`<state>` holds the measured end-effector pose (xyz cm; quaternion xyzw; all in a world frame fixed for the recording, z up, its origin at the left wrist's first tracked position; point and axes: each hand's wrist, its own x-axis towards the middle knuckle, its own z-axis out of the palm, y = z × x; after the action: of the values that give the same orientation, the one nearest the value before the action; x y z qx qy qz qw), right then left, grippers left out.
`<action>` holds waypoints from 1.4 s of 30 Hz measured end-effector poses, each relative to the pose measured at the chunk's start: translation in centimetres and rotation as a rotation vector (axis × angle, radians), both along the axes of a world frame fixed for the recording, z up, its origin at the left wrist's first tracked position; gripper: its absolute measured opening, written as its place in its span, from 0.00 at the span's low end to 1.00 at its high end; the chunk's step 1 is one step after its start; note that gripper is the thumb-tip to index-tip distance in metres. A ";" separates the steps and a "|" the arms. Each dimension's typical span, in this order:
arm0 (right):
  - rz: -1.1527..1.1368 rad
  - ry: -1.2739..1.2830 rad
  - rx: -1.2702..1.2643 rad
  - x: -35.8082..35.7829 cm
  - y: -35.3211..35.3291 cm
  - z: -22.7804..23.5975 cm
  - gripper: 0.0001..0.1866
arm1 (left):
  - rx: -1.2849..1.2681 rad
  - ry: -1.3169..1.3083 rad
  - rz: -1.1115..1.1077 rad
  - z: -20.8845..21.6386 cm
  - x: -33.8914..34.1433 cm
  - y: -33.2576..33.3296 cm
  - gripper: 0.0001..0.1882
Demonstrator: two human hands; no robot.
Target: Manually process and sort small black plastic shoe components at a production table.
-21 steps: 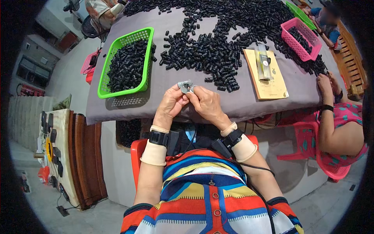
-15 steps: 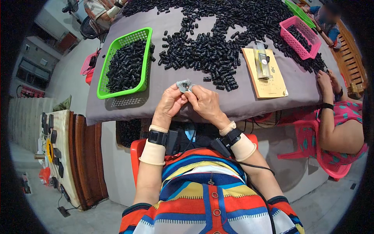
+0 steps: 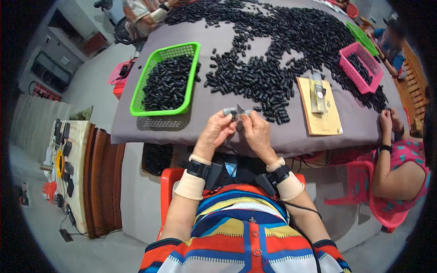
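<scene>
My left hand (image 3: pixel 217 132) is closed over the near edge of the table, pinching a small black cylindrical piece (image 3: pixel 234 115) at the fingertips. Grey wrapping shows around the tips of that hand. Close beside it, my right hand (image 3: pixel 257 134) is closed on a small dark pointed blade (image 3: pixel 240 109), its tip up by the black piece. The blade's handle, if any, is hidden by the fingers. Just beyond my hands lies a loose heap of similar black pieces (image 3: pixel 255 79). To the left, a green basket (image 3: pixel 159 112) holds many more.
A yellowish pad (image 3: pixel 330 123) with a clear plastic case (image 3: pixel 317 102) on it lies to the right. Beyond stands a pink basket (image 3: pixel 362 84) of black pieces, with a green basket (image 3: pixel 359 36) behind. A co-worker's hands (image 3: pixel 389 116) are at the right edge; others sit farther off.
The whole view has shifted, so the table appears lower and farther right. My fingertips have drawn slightly apart, and the dark blade and black piece now show between them.
</scene>
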<state>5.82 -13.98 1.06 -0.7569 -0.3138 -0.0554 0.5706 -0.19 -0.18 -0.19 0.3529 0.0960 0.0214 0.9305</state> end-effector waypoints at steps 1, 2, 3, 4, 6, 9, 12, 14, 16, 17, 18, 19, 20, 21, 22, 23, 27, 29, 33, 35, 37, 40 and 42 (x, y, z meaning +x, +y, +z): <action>-0.004 -0.011 -0.005 0.1 -0.1 0.0 0.12 | 0.036 0.016 0.023 0.4 -0.2 -0.3 0.10; 0.007 -0.021 0.004 0.1 -0.2 0.0 0.12 | 0.071 0.074 0.058 0.7 -0.3 -0.2 0.08; 0.008 0.016 -0.002 0.2 -0.5 -0.1 0.13 | 0.118 0.081 0.088 1.5 -0.5 -0.1 0.08; 0.008 0.057 -0.009 0.3 -0.6 -0.2 0.13 | 0.162 0.092 0.116 2.6 -0.9 0.0 0.09; 0.008 0.021 0.034 0.4 -0.5 -0.1 0.14 | 0.384 0.112 0.243 5.5 -1.7 1.8 0.10; 0.017 -0.010 0.029 0.4 -0.5 -0.1 0.14 | 0.631 0.054 0.505 9.2 -2.3 6.6 0.10; 0.019 0.082 0.042 0.6 -0.5 0.1 0.15 | 0.951 0.193 0.679 11.2 -2.8 10.7 0.12; 0.003 0.216 0.142 0.8 -0.5 0.2 0.17 | 1.397 0.353 0.844 10.9 -2.7 11.1 0.13; 0.025 0.300 0.193 1.4 -0.7 -0.2 0.17 | 1.357 0.150 0.821 9.9 -1.8 9.1 0.13; 0.055 0.385 0.247 1.6 -0.9 -0.4 0.18 | 1.362 0.057 0.756 8.9 -0.7 7.5 0.13; 0.049 0.385 0.242 1.8 -1.0 -0.7 0.18 | 1.259 0.042 0.595 7.8 0.4 5.7 0.12; 0.060 0.466 0.320 2.1 -1.0 -0.9 0.18 | 1.386 0.152 0.421 8.0 1.0 3.4 0.12; 0.087 0.547 0.397 2.0 -0.8 -0.9 0.18 | 1.252 0.105 0.345 7.0 1.5 1.7 0.11; 0.087 0.560 0.415 1.8 -0.9 -0.7 0.18 | 1.257 0.102 0.315 5.2 2.5 0.4 0.11; 0.080 0.558 0.410 1.8 -1.0 -0.6 0.18 | 1.351 0.059 0.259 3.8 3.6 -0.4 0.10; 0.092 0.571 0.434 1.8 -1.1 -0.6 0.18 | 1.459 -0.007 0.250 2.8 4.4 -1.2 0.09; 0.121 0.579 0.489 1.9 -1.2 -0.8 0.17 | 1.615 -0.103 0.263 2.1 6.2 -3.5 0.08; 0.131 0.569 0.504 2.1 -1.3 -0.9 0.17 | 1.715 -0.122 0.279 2.2 6.5 -4.2 0.08; 0.136 0.550 0.499 2.2 -1.4 -0.7 0.17 | 1.748 -0.119 0.235 2.1 6.9 -3.9 0.09; 0.145 0.541 0.506 2.0 -1.2 -0.6 0.17 | 1.734 -0.234 0.314 1.7 6.7 -3.6 0.09; 0.128 0.595 0.495 1.9 -1.3 -0.4 0.17 | 1.544 -0.163 0.320 1.4 6.3 -3.6 0.08; 0.123 0.589 0.446 2.0 -1.2 -0.6 0.18 | 1.047 0.028 0.192 1.2 4.6 -3.2 0.07; 0.121 0.591 0.417 2.0 -1.3 -0.6 0.18 | 0.726 0.114 -0.002 1.3 3.2 -3.1 0.07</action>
<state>7.84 -15.30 0.44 -0.5875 -0.1615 0.1368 0.7810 3.03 -3.30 1.14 0.6608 0.1334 0.0335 0.7379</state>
